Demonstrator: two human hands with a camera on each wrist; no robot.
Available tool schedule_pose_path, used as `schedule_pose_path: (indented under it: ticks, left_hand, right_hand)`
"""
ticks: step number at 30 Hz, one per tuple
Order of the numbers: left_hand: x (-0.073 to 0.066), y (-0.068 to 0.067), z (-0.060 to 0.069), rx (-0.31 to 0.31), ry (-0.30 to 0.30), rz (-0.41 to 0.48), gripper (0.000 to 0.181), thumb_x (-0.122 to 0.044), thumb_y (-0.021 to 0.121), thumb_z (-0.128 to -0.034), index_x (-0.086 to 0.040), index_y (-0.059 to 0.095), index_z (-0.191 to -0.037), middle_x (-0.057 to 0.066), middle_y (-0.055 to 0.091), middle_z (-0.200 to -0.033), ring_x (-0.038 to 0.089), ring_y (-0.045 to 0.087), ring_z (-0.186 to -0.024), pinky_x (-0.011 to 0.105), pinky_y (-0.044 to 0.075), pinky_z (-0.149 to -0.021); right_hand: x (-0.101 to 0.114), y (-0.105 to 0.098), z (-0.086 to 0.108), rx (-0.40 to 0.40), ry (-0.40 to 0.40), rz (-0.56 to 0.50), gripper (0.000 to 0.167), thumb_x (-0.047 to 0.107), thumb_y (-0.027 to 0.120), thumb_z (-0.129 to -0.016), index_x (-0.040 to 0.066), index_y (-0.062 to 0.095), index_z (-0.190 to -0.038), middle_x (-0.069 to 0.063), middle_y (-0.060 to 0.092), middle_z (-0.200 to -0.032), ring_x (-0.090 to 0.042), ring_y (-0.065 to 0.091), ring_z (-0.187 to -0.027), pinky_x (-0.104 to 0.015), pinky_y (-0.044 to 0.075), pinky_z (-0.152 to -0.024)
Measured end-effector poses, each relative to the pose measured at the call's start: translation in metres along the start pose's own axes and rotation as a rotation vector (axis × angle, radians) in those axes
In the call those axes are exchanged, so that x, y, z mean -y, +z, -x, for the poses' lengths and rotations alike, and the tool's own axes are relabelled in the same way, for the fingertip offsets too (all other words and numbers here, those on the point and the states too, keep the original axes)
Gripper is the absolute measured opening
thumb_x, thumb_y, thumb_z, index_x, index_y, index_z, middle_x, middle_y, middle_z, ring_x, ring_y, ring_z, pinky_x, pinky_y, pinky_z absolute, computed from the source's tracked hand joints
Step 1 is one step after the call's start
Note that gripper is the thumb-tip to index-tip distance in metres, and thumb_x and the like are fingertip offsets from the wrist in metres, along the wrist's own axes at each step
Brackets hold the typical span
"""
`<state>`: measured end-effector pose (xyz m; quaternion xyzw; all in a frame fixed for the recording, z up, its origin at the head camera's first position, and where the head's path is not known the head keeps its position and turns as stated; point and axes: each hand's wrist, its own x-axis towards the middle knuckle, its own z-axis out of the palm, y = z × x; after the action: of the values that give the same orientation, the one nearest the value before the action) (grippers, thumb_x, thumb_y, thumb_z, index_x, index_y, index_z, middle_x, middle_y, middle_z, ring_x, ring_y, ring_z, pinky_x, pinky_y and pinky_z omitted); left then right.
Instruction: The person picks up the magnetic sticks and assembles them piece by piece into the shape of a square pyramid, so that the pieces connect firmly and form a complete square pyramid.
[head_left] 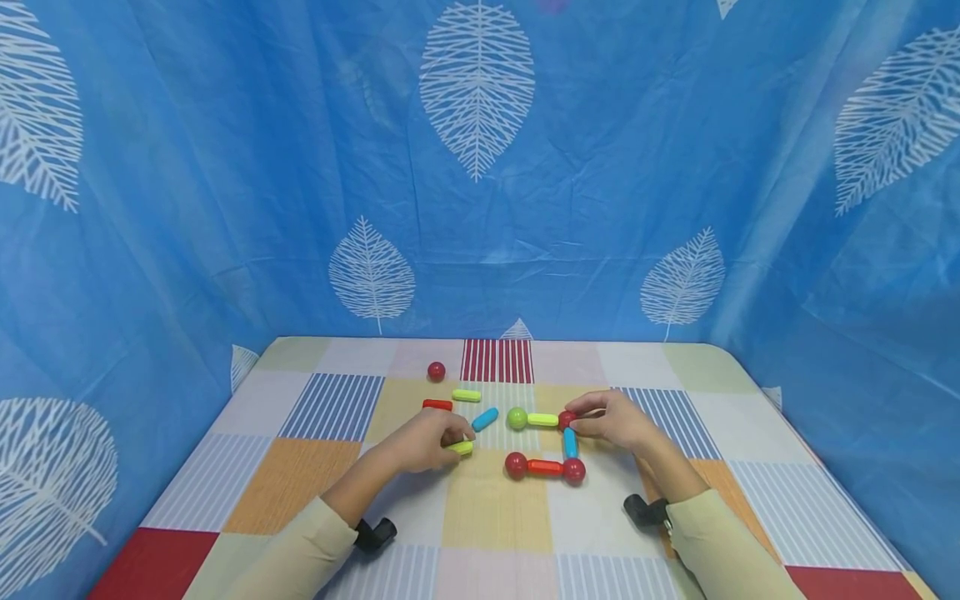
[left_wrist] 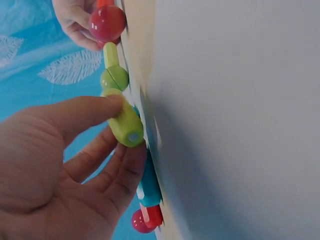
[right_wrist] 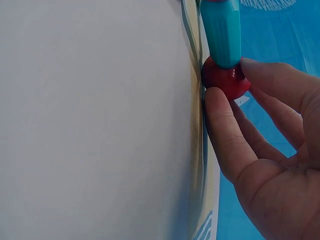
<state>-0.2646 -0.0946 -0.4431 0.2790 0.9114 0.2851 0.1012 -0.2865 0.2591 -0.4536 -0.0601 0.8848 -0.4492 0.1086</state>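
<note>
Between thumb and fingers, my left hand (head_left: 429, 442) (left_wrist: 65, 165) pinches a yellow-green stick (head_left: 461, 447) (left_wrist: 126, 122). My right hand (head_left: 617, 422) (right_wrist: 275, 130) grips a red ball (head_left: 567, 419) (right_wrist: 226, 80) at the upper right corner of a joined shape. From that ball a yellow-green stick (head_left: 543, 420) runs left to a green ball (head_left: 517, 418) (left_wrist: 114, 78), and a blue stick (head_left: 571, 443) (right_wrist: 223, 35) runs down to another red ball (head_left: 573, 472). A red stick (head_left: 545, 468) links that one to a red ball (head_left: 516, 465) on the left.
Loose on the checked cloth (head_left: 495, 517) lie a blue stick (head_left: 485, 418) (left_wrist: 150, 182), a red stick (head_left: 437, 405) (left_wrist: 152, 215), a yellow-green stick (head_left: 467, 395) and a red ball (head_left: 437, 372) (left_wrist: 143, 221) farther back. A blue curtain (head_left: 570, 167) with white leaves hangs behind and beside the table.
</note>
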Motion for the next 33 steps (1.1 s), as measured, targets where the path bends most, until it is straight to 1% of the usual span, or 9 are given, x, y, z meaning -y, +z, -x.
schedule_pose_path:
  ticks: [5, 9, 12, 15, 16, 17, 25, 29, 33]
  left_hand:
    - [0.0, 0.003, 0.0, -0.018, 0.059, 0.097, 0.028, -0.008, 0.079, -0.0885, -0.015, 0.076, -0.115, -0.005, 0.071, -0.097, 0.012, 0.066, -0.088, 0.03, 0.059, -0.083]
    - [-0.001, 0.006, -0.001, -0.027, 0.071, 0.182, 0.027, -0.009, 0.078, -0.0894, -0.014, 0.077, -0.116, -0.003, 0.073, -0.102, 0.012, 0.067, -0.087, 0.027, 0.059, -0.079]
    - [-0.001, 0.01, -0.003, -0.025, 0.057, 0.247, 0.027, -0.01, 0.077, -0.0904, -0.014, 0.078, -0.117, -0.004, 0.075, -0.104, 0.011, 0.066, -0.082, 0.024, 0.057, -0.072]
    - [-0.002, 0.012, -0.004, -0.03, 0.032, 0.311, 0.026, -0.011, 0.077, -0.0913, -0.015, 0.078, -0.117, -0.006, 0.076, -0.104, 0.011, 0.066, -0.079, 0.024, 0.056, -0.069]
    - [-0.002, 0.013, -0.005, -0.034, 0.023, 0.328, 0.026, -0.012, 0.077, -0.0916, -0.015, 0.078, -0.117, -0.006, 0.076, -0.104, 0.011, 0.067, -0.079, 0.025, 0.056, -0.068]
    - [-0.003, 0.013, -0.005, -0.038, 0.017, 0.343, 0.026, -0.012, 0.077, -0.0915, -0.015, 0.078, -0.117, -0.006, 0.077, -0.103, 0.011, 0.067, -0.079, 0.025, 0.056, -0.069]
    - [-0.007, 0.016, -0.01, -0.054, -0.021, 0.399, 0.032, -0.018, 0.08, -0.0897, -0.016, 0.077, -0.121, -0.003, 0.076, -0.106, 0.012, 0.067, -0.089, 0.025, 0.058, -0.078]
    - [-0.011, 0.019, -0.015, -0.065, -0.056, 0.434, 0.029, -0.021, 0.079, -0.0904, -0.018, 0.078, -0.119, -0.005, 0.075, -0.105, 0.014, 0.066, -0.095, 0.029, 0.058, -0.083]
    - [-0.016, 0.021, -0.02, -0.089, -0.098, 0.429, 0.026, -0.023, 0.08, -0.0901, -0.02, 0.079, -0.116, -0.008, 0.076, -0.105, 0.015, 0.065, -0.1, 0.035, 0.057, -0.089]
  right_hand:
    - [0.0, -0.001, -0.001, -0.001, -0.001, 0.008, 0.026, 0.014, 0.078, -0.09, 0.012, 0.076, -0.116, -0.007, 0.071, -0.118, -0.021, 0.066, -0.101, -0.032, 0.06, -0.083]
    - [0.001, -0.001, -0.001, -0.001, 0.003, 0.013, 0.026, 0.014, 0.077, -0.09, 0.012, 0.076, -0.116, -0.007, 0.071, -0.118, -0.021, 0.065, -0.101, -0.032, 0.06, -0.083]
    - [0.002, 0.0, 0.0, -0.001, 0.002, 0.021, 0.026, 0.014, 0.077, -0.09, 0.012, 0.076, -0.116, -0.007, 0.071, -0.118, -0.022, 0.065, -0.102, -0.032, 0.06, -0.084]
    - [0.002, 0.0, 0.0, -0.002, 0.006, 0.016, 0.026, 0.014, 0.077, -0.09, 0.012, 0.076, -0.116, -0.008, 0.071, -0.118, -0.023, 0.065, -0.102, -0.032, 0.06, -0.084]
    - [0.002, 0.0, 0.0, 0.002, -0.002, 0.018, 0.026, 0.013, 0.077, -0.09, 0.01, 0.076, -0.116, -0.009, 0.071, -0.118, -0.023, 0.065, -0.102, -0.033, 0.06, -0.084]
    - [0.002, 0.0, 0.0, 0.0, 0.007, 0.008, 0.025, 0.013, 0.077, -0.09, 0.011, 0.076, -0.115, -0.008, 0.071, -0.117, -0.023, 0.065, -0.102, -0.032, 0.06, -0.084]
    - [0.0, -0.001, 0.0, 0.011, -0.003, -0.006, 0.025, 0.013, 0.076, -0.091, 0.01, 0.075, -0.116, -0.008, 0.072, -0.117, -0.021, 0.065, -0.1, -0.032, 0.06, -0.084]
    - [0.001, -0.001, 0.0, 0.018, -0.009, -0.007, 0.026, 0.013, 0.076, -0.091, 0.01, 0.075, -0.116, -0.009, 0.072, -0.118, -0.021, 0.066, -0.101, -0.032, 0.061, -0.084]
    - [0.001, -0.002, 0.0, 0.019, -0.015, -0.002, 0.026, 0.013, 0.076, -0.091, 0.009, 0.075, -0.117, -0.011, 0.071, -0.118, -0.022, 0.066, -0.102, -0.032, 0.061, -0.085]
